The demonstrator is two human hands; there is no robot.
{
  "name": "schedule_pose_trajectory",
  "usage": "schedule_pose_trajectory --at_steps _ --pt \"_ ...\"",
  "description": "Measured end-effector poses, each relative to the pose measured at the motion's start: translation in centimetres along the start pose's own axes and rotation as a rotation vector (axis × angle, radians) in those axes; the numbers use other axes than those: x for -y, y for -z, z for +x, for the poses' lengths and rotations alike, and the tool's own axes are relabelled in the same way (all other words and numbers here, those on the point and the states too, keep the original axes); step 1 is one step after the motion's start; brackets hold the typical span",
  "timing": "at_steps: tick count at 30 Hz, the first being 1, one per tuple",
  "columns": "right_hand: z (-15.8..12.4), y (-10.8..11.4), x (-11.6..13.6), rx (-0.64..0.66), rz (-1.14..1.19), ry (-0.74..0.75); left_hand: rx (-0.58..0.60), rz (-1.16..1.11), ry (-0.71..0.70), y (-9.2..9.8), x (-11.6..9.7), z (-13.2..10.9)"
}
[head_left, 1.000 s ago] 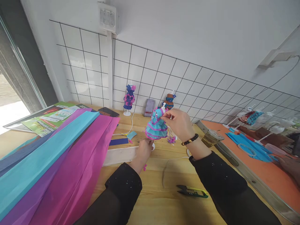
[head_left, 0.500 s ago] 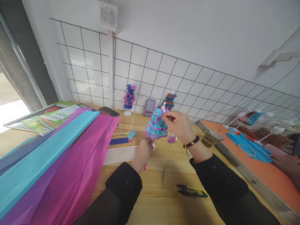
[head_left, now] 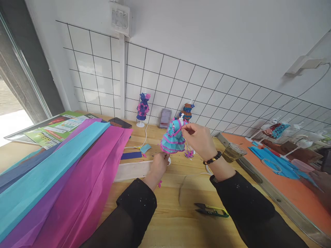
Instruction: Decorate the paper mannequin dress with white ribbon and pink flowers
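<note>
A miniature dress form (head_left: 173,138) wears a tiered turquoise dress with pink trim and a flower on its chest; it tilts slightly above the table. Below the skirt, my left hand (head_left: 158,167) is closed around the form's stand, whose white round base shows beside my fingers. My right hand (head_left: 198,138), with a beaded bracelet at the wrist, pinches at the pink edge of the bodice on its right side. Whatever lies between those fingertips is too small to tell. Thread snips (head_left: 211,210) lie on the wood near my right forearm.
Long crepe paper sheets (head_left: 103,165) cover the left side. Two dressed forms, a blue-pink one (head_left: 143,106) and a brown-blue one (head_left: 186,111), stand by the wall. A cup (head_left: 233,152) stands at right, near an orange table (head_left: 284,193) where another person's hand (head_left: 322,182) handles blue material.
My right hand's fingertips have shifted slightly right along the bodice. My left hand stays on the stand. At far right, the other person's hand has moved, lifting a corner of blue material.
</note>
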State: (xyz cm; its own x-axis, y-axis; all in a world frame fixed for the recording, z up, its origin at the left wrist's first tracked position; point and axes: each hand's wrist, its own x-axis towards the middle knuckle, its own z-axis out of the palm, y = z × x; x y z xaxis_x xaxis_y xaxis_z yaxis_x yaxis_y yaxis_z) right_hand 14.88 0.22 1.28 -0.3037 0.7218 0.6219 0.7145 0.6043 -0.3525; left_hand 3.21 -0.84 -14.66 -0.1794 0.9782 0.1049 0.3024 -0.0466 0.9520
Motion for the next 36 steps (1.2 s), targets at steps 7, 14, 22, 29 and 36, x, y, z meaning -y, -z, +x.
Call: schedule_pose_trajectory --at_steps 7,14,22,29,36 --pt "0.0 -0.5 -0.1 -0.016 -0.014 0.003 -0.001 0.012 0.002 0.0 0.1 0.1" --pt "0.2 -0.9 -0.2 -0.053 -0.004 0.009 -0.004 0.008 -0.005 -0.1 0.1 -0.1" --pt "-0.2 -1.3 -0.2 -0.015 0.032 0.009 -0.012 0.004 -0.014 -0.1 0.4 0.0" --pt "-1.1 -0.8 0.7 -0.014 0.074 0.01 -0.004 -0.003 -0.007 -0.1 0.2 0.0" --pt "-2.9 0.4 1.0 -0.103 0.19 -0.041 -0.003 0.008 0.019 -0.1 0.2 0.1"
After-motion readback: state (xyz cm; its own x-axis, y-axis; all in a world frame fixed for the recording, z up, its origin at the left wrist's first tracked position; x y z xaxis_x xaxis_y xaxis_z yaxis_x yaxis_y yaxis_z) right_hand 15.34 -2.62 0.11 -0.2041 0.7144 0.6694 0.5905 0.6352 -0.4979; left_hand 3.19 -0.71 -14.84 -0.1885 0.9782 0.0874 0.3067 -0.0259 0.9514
